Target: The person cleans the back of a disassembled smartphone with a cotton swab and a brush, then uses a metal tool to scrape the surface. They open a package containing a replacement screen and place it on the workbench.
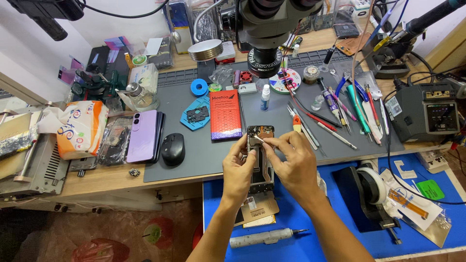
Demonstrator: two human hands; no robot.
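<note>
The left hand (239,170) grips the opened phone (260,155) by its left edge, holding it upright over the bench (194,165) edge at six o'clock from the microscope (264,60). The right hand (291,165) pinches a thin tool (258,139) (tweezers, probably) at the phone's upper part. A slip there could likely scratch exposed parts inside.
</note>
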